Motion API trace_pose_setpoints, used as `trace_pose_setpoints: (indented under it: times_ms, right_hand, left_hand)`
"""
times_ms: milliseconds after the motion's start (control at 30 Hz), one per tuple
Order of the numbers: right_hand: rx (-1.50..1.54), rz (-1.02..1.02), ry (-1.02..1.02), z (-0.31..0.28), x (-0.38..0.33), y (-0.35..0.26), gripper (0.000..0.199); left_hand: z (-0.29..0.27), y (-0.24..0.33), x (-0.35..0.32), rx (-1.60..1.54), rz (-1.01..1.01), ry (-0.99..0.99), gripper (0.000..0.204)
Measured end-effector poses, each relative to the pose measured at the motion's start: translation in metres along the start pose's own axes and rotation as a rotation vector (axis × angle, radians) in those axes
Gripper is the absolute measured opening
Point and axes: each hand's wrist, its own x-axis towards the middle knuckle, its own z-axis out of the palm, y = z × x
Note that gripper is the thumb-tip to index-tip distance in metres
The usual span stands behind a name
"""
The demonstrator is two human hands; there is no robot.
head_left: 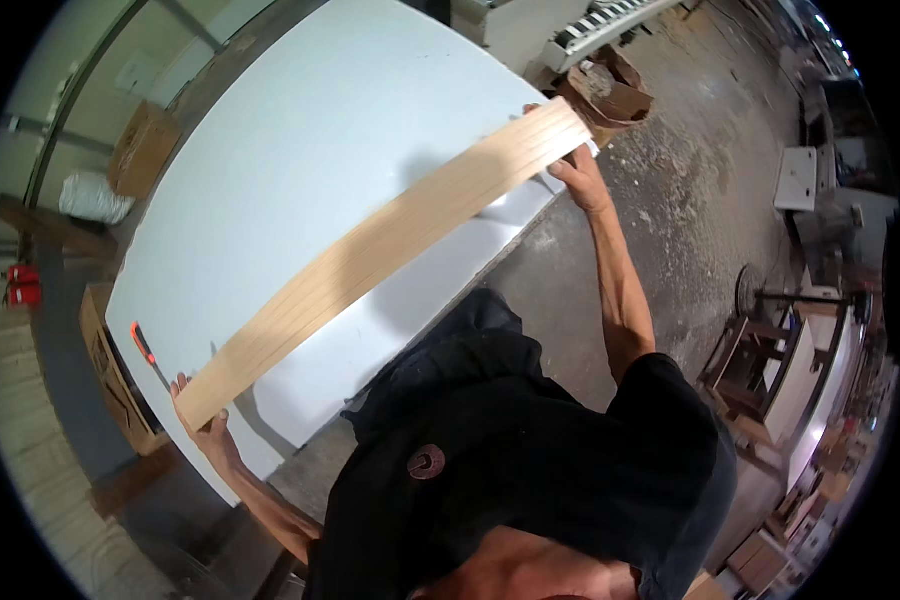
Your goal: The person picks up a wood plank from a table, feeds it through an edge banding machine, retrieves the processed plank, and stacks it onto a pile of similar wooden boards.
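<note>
Across mid-frame, the left hand (208,428) and right hand (580,178), two in all, hold one wooden board (375,253) by opposite ends above one white worktop (280,170); one orange-handled tool (142,340) lies frame left

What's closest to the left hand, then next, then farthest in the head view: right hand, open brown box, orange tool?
1. Orange tool, on the white surface just past the left hand.
2. Right hand, at the other end of the wooden board.
3. Open brown box, beyond the right hand.
</note>
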Motion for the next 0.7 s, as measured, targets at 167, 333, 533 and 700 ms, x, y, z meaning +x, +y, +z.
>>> trace_pose_setpoints:
  times_ms: [167, 333, 533, 700]
  right_hand:
    - [-0.175, 0.067, 0.066, 0.003, 0.004, 0.004, 0.059]
    - [-0.332, -0.130, -0.036, -0.051, -0.012, -0.013, 0.047]
    - [-0.061, -0.067, 0.002, -0.088, -0.026, 0.025, 0.062]
    - [-0.203, -0.008, 0.015, -0.119, -0.020, 0.010, 0.068]
  left_hand:
    - [-0.020, -0.011, -0.016, -0.043, -0.082, -0.025, 0.097]
    - [0.018, -0.007, -0.008, -0.283, -0.084, -0.011, 0.109]
    - [0.018, -0.009, -0.012, -0.228, -0.071, 0.021, 0.105]
    - [0.037, -0.029, 0.010, -0.180, 0.040, -0.074, 0.099]
